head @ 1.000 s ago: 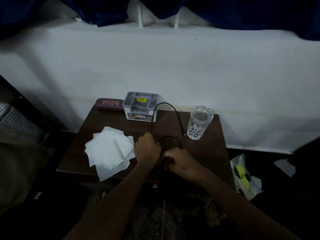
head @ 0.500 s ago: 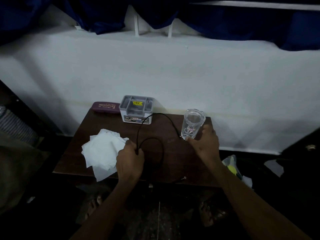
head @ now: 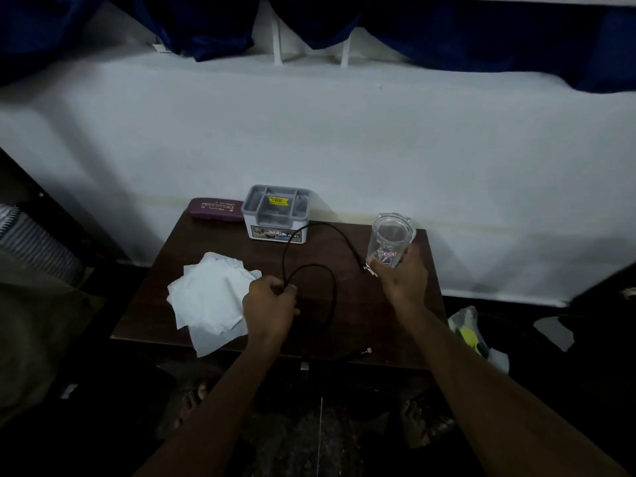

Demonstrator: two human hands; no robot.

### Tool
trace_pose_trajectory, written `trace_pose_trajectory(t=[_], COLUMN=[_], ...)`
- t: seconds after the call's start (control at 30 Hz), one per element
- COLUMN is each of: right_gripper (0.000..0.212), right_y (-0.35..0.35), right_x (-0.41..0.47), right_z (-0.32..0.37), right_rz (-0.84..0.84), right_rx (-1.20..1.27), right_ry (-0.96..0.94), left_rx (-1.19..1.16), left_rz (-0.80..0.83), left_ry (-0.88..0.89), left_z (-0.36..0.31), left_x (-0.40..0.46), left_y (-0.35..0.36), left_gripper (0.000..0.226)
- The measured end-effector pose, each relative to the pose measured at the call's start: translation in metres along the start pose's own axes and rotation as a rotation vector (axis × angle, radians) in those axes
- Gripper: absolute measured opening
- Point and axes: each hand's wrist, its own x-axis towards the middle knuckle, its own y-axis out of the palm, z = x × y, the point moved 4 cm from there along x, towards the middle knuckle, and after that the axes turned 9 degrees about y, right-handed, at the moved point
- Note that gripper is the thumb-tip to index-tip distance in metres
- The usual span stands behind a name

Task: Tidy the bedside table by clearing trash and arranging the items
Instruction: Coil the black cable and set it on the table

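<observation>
A dark wooden bedside table (head: pixel 406 325) stands against a white wall. My left hand (head: pixel 270 306) pinches a black cable (head: pixel 330 290) that loops across the tabletop; one plug end lies at the front edge. My right hand (head: pixel 401 278) grips the base of a clear glass tumbler (head: pixel 390 237) at the table's right side. White tissues (head: pixel 210 297) lie crumpled in a pile on the left, touching my left hand. A grey organiser box (head: pixel 277 213) with a yellow sticker sits at the back, and a maroon spectacle case (head: pixel 215 210) lies to its left.
A plastic bag with yellow contents (head: pixel 469 333) lies on the dark floor right of the table. Striped fabric (head: pixel 38 235) and dark bedding sit at the left. Blue curtains (head: pixel 481 32) hang above the wall ledge. My feet show below the table's front edge.
My right hand left the cable near my left hand, moved right and took hold of the glass. My left hand shifted slightly left with the cable, whose loop widened.
</observation>
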Motion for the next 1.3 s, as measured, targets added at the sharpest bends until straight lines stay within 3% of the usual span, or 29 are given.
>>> trace_pose_trajectory(t=[0.27, 0.47, 0.6, 0.7, 0.8, 0.93, 1.1, 1.17, 1.23, 1.3], right_gripper=[0.072, 0.071, 0.084, 0.060, 0.023, 0.030, 0.073, 0.054, 0.018, 0.020], right_y=[-0.022, -0.039, -0.051, -0.078, -0.091, -0.093, -0.068, -0.054, -0.049, -0.052], right_x=[-0.004, -0.010, -0.017, -0.048, -0.092, -0.124, -0.125, -0.125, -0.131, -0.140], right_z=[-0.012, -0.021, -0.032, -0.035, -0.006, 0.070, 0.135, 0.136, 0.131, 0.126], right_rz=[-0.019, -0.014, -0.020, -0.186, -0.270, -0.035, 0.370, 0.516, 0.627, 0.672], right_rx=[-0.048, -0.122, -0.087, -0.040, -0.011, 0.146, -0.072, -0.119, -0.123, -0.021], right_ry=[-0.060, -0.001, 0.126, 0.239, -0.025, -0.404, -0.527, -0.502, -0.441, -0.342], left_rx=[-0.092, -0.132, -0.142, -0.151, -0.189, -0.247, -0.425, -0.504, -0.564, -0.615], left_rz=[-0.035, -0.013, 0.049, 0.119, 0.193, 0.315, 0.348, 0.319, 0.268, 0.226], left_ry=[0.076, 0.234, 0.342, 0.414, 0.498, 0.597, 0.641, 0.618, 0.556, 0.489], left_z=[-0.027, -0.053, -0.079, -0.103, -0.126, -0.159, -0.189, -0.193, -0.189, -0.181], left_x=[0.007, 0.017, 0.020, 0.021, 0.020, 0.012, 0.001, 0.000, 0.001, 0.003], left_y=[-0.006, -0.021, -0.038, -0.059, -0.082, -0.113, -0.147, -0.158, -0.167, -0.174], left_gripper=[0.017, 0.021, 0.017, 0.012, 0.016, 0.016, 0.016, 0.016, 0.017, 0.018])
